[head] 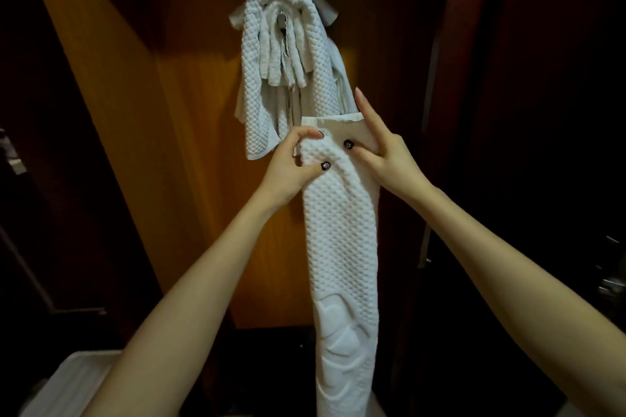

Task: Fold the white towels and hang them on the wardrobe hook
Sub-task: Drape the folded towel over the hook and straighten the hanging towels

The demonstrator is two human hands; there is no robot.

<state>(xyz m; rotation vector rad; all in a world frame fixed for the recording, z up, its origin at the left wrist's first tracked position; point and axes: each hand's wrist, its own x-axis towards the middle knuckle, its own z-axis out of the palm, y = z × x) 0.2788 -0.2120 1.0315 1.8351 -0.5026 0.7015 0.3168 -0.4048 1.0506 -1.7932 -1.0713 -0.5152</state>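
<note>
White waffle towel (342, 247) hangs as a long narrow strip with its long axis vertical. The top end is in both my hands and the bottom end runs out of the lower edge of view. Left hand (288, 169) grips the top left corner, thumb in front and fingers (305, 135) curled over the edge, bunching the weave. Right hand (386, 159) holds the smooth border band at top right. Its thumb presses on the front and the index finger is straight up along the band's edge. The other fingers are hidden behind the cloth, so I read it as a pinch, not certain. Both hands are on the same end, just beside each other.

Key relation: hook (282, 17) sits above and a bit left of my hands, on the wooden wardrobe panel (189, 112). It's crowded, with hung towels (288, 61) draped over it. Their lower ends reach down close to my left hand; touching or not, can't tell. The hook's metal barely shows inside the bundle. Left hand is nearer the hook.

Judgement: the lengthwise fold looks done, hanging not yet. The next move needs the strip lifted up and left so its middle, not the held end, crosses the hook. That probably means a regrip lower down. Risk: dragging the hung towels off. Pale container (67, 376) at lower left, contents unreadable.
</note>
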